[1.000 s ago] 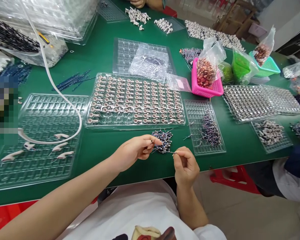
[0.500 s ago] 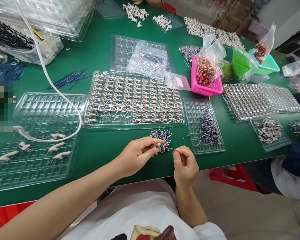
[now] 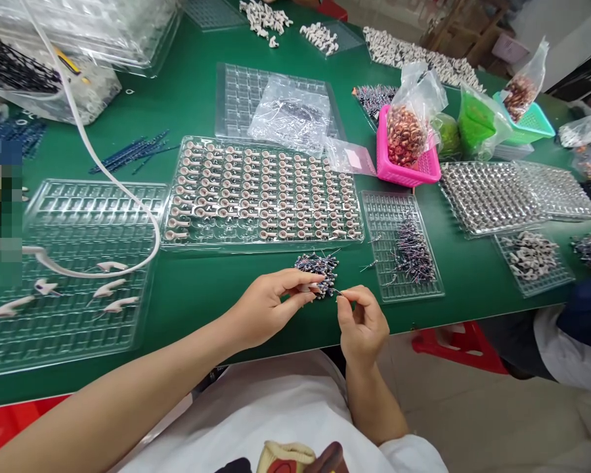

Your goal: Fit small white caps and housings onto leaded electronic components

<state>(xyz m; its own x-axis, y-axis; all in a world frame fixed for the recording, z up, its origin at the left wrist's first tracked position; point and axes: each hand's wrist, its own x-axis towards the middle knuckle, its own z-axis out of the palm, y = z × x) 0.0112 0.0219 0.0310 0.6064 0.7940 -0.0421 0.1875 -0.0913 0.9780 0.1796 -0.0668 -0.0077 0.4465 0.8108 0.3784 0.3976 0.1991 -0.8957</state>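
Observation:
My left hand (image 3: 270,307) is pinched round a small white part (image 3: 309,287), most of it hidden by the fingers. Just to its right, the thumb and forefinger of my right hand (image 3: 362,325) grip the end of a thin dark wire (image 3: 338,292). Behind my fingertips lies a pile of small dark wired pieces (image 3: 318,265) on the green table. Beyond it is a clear tray (image 3: 226,246) with rows of pale round-ended parts. A smaller tray (image 3: 381,276) to the right bears more wired pieces (image 3: 414,253).
At the left, a clear tray (image 3: 79,341) holds several white parts, with a white cable (image 3: 101,161) looping over it. A pink basket (image 3: 408,172) stands behind the small tray. Another person's sleeve (image 3: 584,312) shows at the right edge.
My right hand has shifted slightly left, closer to my left hand. My left hand has hardly moved, and both keep their pinch. The whole view has shifted a little.

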